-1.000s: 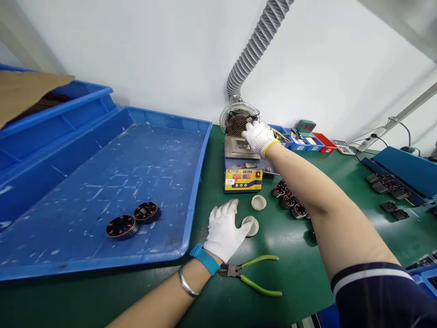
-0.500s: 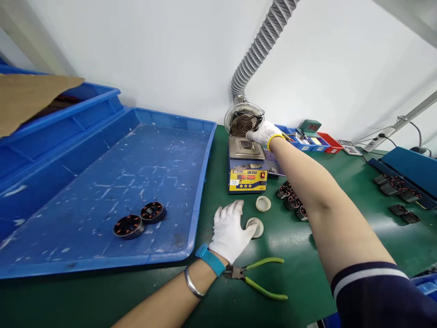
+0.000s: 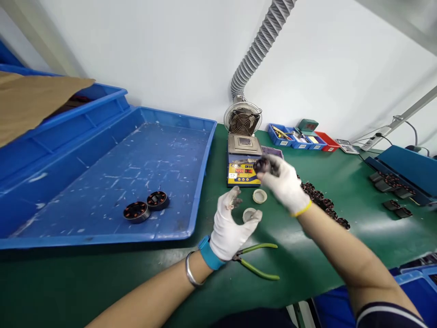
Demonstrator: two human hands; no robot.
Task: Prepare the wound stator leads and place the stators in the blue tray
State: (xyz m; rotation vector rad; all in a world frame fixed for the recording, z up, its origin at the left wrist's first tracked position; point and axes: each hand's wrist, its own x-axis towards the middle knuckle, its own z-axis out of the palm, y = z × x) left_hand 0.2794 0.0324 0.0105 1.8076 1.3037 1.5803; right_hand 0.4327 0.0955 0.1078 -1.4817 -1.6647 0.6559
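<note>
The right hand pinches a small dark motor part in its fingertips. The left hand hovers half-open, fingers apart, over a small white cup.

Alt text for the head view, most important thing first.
Right white-gloved hand holds a small dark round part before the yellow-fronted solder pot; left white-gloved hand hovers half-open above a small white cup on the green mat.
</note>
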